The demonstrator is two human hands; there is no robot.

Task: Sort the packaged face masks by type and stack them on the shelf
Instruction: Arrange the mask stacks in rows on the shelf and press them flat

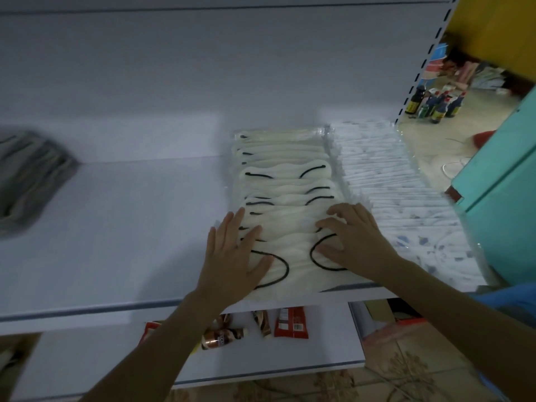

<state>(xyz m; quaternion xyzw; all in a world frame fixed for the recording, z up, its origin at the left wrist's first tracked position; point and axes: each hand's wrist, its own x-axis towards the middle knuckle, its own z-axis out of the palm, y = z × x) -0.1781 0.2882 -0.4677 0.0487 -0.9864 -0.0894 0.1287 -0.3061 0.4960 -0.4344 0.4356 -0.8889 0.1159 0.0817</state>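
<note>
Left hand [232, 256] and right hand [353, 239] lie flat, fingers spread, on the row of cream packaged masks with black ear loops [284, 175] on the white shelf [130, 227]. White blue-speckled packaged masks [391, 181] lie just beside, to the right.

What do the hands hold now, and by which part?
Nothing is gripped. The left hand and the right hand press flat on top of the front cream mask pack.

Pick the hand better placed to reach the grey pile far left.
Left, probably. The left hand lies on the left side of the cream masks, nearer the grey pile; the right hand sits further right and would cross.
</note>
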